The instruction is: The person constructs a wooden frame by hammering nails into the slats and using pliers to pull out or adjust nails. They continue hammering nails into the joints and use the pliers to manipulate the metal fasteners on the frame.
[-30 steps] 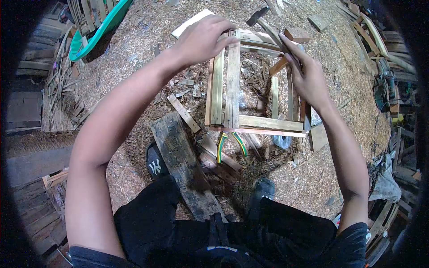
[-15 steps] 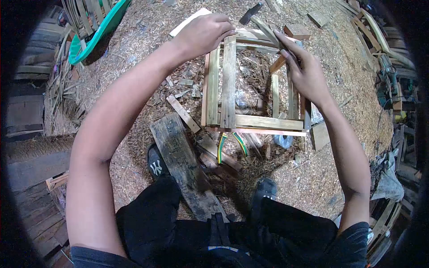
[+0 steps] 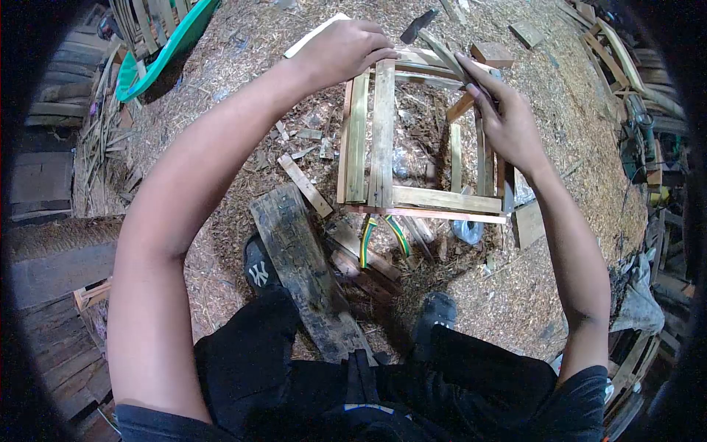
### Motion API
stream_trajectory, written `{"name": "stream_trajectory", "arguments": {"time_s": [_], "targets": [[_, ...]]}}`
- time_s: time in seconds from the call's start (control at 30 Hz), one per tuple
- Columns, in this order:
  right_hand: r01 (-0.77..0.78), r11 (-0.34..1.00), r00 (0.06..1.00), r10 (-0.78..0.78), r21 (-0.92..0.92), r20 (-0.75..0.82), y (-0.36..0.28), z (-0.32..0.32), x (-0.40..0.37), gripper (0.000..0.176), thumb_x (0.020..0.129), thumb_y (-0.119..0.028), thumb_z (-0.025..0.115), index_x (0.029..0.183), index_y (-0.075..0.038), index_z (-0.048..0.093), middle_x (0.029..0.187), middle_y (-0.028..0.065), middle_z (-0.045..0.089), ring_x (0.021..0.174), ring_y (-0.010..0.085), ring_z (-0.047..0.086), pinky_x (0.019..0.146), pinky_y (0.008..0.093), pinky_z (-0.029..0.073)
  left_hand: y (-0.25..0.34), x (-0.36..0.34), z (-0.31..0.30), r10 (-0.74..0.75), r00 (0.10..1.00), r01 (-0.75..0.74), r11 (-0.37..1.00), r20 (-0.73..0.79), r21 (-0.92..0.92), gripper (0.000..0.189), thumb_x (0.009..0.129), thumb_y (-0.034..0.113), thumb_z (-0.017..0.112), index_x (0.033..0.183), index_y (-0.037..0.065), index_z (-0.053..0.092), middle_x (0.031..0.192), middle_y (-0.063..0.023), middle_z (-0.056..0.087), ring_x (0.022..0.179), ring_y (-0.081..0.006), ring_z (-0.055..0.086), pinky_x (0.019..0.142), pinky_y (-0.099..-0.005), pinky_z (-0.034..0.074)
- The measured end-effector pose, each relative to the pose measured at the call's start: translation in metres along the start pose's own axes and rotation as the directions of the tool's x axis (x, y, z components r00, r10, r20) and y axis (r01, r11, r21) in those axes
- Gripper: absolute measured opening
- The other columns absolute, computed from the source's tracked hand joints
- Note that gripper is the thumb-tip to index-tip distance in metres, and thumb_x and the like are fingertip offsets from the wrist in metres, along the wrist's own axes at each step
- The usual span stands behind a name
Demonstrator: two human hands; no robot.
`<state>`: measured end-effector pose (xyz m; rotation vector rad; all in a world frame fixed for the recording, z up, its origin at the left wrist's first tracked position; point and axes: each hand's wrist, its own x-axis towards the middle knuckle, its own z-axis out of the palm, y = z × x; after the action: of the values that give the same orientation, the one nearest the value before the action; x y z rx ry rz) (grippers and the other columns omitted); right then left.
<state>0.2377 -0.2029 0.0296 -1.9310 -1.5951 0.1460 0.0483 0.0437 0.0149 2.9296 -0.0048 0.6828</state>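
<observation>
A crate-like frame of wooden slats [image 3: 445, 197] stands in front of me. My left hand [image 3: 353, 50] is at its far left corner, fingers pressed together over the end of an upright-running slat [image 3: 383, 136]. Whatever is pinched there is hidden or too small to make out. Closed around the handle of a hammer [image 3: 444, 56], my right hand [image 3: 508, 121] is over the frame's right side. The dark hammer head [image 3: 418, 26] points away from me, beyond the far edge of the frame. A pale piece of wood [image 3: 317, 35] shows behind my left hand.
A weathered plank [image 3: 298, 258] lies between my feet. Near it are pliers with green and yellow handles [image 3: 366, 243], a clear plastic bag [image 3: 467, 230] and wood offcuts [image 3: 304, 184]. A block [image 3: 492, 54] sits beyond the frame. Wood shavings cover the ground; a green rim [image 3: 158, 70] curves at upper left.
The view has shifted slightly, moving the frame and left hand a little right in the picture. Both hands keep nearly the same pose, and the hammer stays in my right hand.
</observation>
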Motion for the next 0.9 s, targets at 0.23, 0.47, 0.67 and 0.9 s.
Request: {"name": "stream_trajectory", "arguments": {"time_s": [0.23, 0.47, 0.67, 0.9], "targets": [[0.077, 0.997, 0.996, -0.077, 0.013, -0.050, 0.006, 0.003, 0.002, 0.048, 0.105, -0.014, 0.059, 0.149, -0.033, 0.057, 0.103, 0.0208, 0.075, 0.083, 0.0320, 0.074, 0.080, 0.0451, 0.057, 0.000, 0.002, 0.002, 0.032, 0.999, -0.035, 0.994, 0.023, 0.108, 0.023, 0.100, 0.023, 0.067, 0.102, 0.003, 0.078, 0.099, -0.0137, 0.075, 0.092, -0.0323, 0.072, 0.084, -0.0432, 0.059], [0.072, 0.997, 0.996, -0.072, 0.013, -0.046, 0.008, 0.002, 0.001, 0.046, 0.105, -0.014, 0.058, 0.149, -0.029, 0.058, 0.101, 0.0209, 0.075, 0.082, 0.0315, 0.074, 0.080, 0.0431, 0.057, 0.004, 0.001, -0.009, -0.072, 0.995, 0.071, 0.997, 0.072, 0.004, 0.039, 0.095, 0.037, 0.075, 0.114, 0.003, 0.077, 0.111, -0.0151, 0.076, 0.103, -0.0306, 0.073, 0.092, -0.0407, 0.059], [-0.097, 0.995, 0.988, 0.099, -0.022, 0.117, -0.015, -0.022, 0.001, 0.045, 0.105, -0.016, 0.059, 0.149, -0.019, 0.058, 0.092, 0.0169, 0.073, 0.071, 0.0319, 0.068, 0.072, 0.0439, 0.055, 0.029, -0.026, 0.002, -0.267, 0.964, 0.267, 0.962, 0.000, -0.062, 0.074, 0.086, 0.054, 0.080, 0.141, 0.007, 0.064, 0.140, -0.0186, 0.064, 0.132, -0.0343, 0.060, 0.111, -0.0449, 0.048], [0.423, 0.869, 0.906, -0.395, -0.256, 0.154, 0.019, -0.045, 0.009, 0.052, 0.099, -0.016, 0.065, 0.149, -0.022, 0.058, 0.091, 0.0097, 0.066, 0.070, 0.0315, 0.066, 0.064, 0.0443, 0.054, 0.030, -0.034, 0.004, -0.325, 0.944, 0.323, 0.945, 0.062, 0.047, 0.098, 0.077, 0.064, 0.079, 0.153, 0.008, 0.051, 0.157, -0.0192, 0.049, 0.151, -0.0385, 0.036, 0.122, -0.0552, 0.033]]}}
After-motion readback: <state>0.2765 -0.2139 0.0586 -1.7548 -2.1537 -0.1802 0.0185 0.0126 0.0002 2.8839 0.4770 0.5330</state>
